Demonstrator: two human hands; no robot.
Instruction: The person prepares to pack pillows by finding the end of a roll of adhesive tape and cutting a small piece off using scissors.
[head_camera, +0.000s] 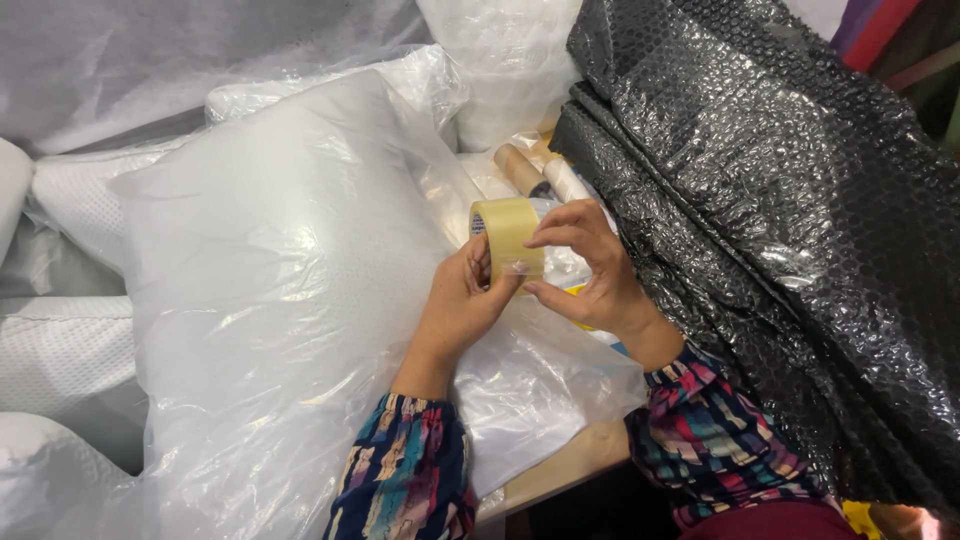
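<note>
Both hands, left (462, 300) and right (590, 270), in closed grip on tape roll (507, 238), between bagged pillow (270, 280) and black bubble wrap (780, 200).

Setting: packing/dispatch area of a bedding workshop or warehouse, not a home. Evidence: white pillow in clear plastic bag (280, 290) filling the centre; more bagged white pillows (60, 340) stacked at left, edge to edge; large sheet of black bubble wrap (780, 230) heaped at right; roll of clear/tan packing tape (508, 240) in use over the bag; cardboard tubes (530, 170) lying behind the tape; loose clear film (500, 70) piled at rear; bare wooden bench edge (560, 465) under the bag, near the sleeves
</note>
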